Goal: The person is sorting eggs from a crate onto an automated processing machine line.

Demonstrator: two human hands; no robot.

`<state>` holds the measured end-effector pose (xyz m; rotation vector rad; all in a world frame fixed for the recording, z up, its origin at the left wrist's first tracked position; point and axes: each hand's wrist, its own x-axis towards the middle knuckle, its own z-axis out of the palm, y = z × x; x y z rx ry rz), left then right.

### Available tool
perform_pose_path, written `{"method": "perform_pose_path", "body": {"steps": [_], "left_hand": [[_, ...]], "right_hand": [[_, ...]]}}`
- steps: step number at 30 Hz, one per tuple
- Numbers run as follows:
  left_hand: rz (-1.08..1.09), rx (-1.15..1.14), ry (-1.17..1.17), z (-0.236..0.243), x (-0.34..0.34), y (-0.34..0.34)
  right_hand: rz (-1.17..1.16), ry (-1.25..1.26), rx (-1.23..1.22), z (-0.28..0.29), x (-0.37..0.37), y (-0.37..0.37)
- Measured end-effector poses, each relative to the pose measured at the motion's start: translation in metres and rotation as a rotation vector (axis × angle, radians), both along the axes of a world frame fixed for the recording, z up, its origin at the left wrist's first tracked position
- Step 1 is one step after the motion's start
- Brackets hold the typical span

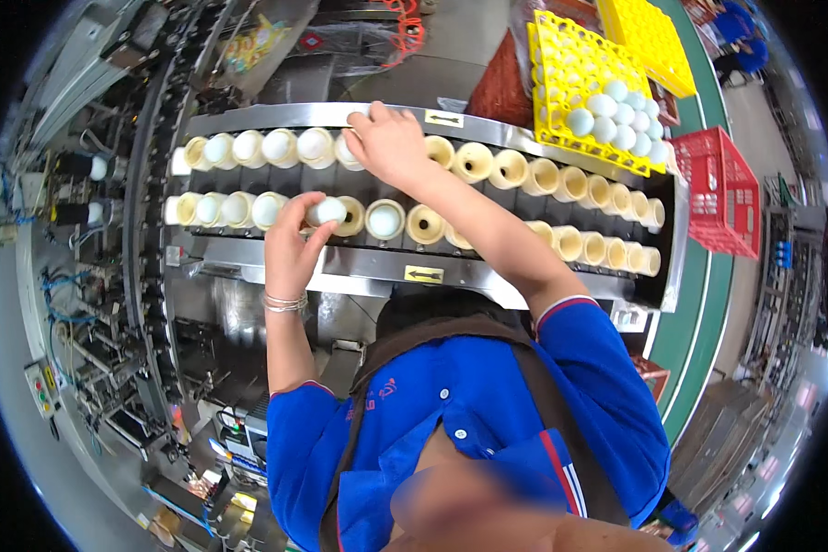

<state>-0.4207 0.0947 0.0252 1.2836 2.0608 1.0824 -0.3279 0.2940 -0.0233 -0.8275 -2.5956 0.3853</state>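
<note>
A pale blue-green egg (329,213) is between the thumb and fingers of my left hand (292,244), at a cup of the near row. That hand is closed on it. To its right, another pale egg (385,221) sits in its own cup. My right hand (388,140) reaches across to the far row, palm down, its fingers bent but apart. A white egg (346,153) in a cup lies beside its thumb, partly covered by the hand. Whatever is under the palm is hidden. Several eggs (281,146) fill the cups left of my hands in both rows.
Cream roller cups (543,175) without eggs continue rightward between metal rails (331,276). A yellow egg tray (561,74), partly filled with eggs, stands at the far right end. A red crate (718,189) is beyond it. Chain machinery (152,184) borders the left end.
</note>
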Motion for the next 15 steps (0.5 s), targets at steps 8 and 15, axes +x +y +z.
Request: {"method": "perform_pose_path", "body": {"steps": [8,15], "left_hand": [[-0.285,-0.277,0.631,-0.045,-0.019,0.016],[-0.033,-0.134,0.867,-0.039,-0.016,0.034]], "right_hand": [[-0.049,0.141,-0.018,-0.017,0.094,0.004],[-0.612,0.378,0.108,-0.007,0.415,-0.044]]}}
